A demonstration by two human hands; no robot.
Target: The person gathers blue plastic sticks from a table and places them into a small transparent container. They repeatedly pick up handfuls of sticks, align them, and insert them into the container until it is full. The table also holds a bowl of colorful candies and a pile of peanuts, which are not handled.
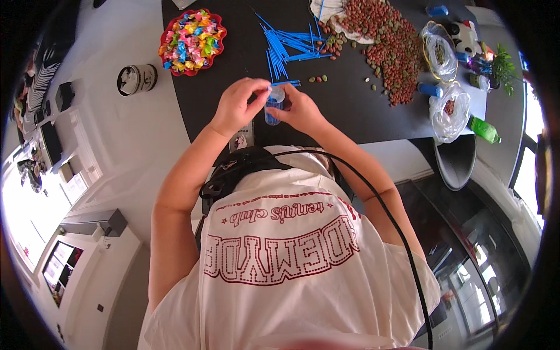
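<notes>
Near the table's front edge, my right hand [296, 107] grips a small clear plastic tube [274, 105] with blue content, its round lid standing off at the top. At the tube's upper left, my left hand [243, 103] has thumb and fingertips nearly together, with a bit of blue at the tips; whether it holds a stick is unclear. Just beyond the hands lie a few thin blue sticks [286, 83]. A loose pile of such blue sticks [280, 46] spreads farther back. Several red and green nuts or beans [318, 79] lie right of my hands.
A red scalloped dish [223, 33] of colourful wrapped sweets stands back left. A large heap of red and green nuts or beans [393, 57] covers the right. Plastic-lined bowls [450, 111], blue tubes [430, 90], a panda figure [461, 38] and a green bottle [484, 129] lie farther right.
</notes>
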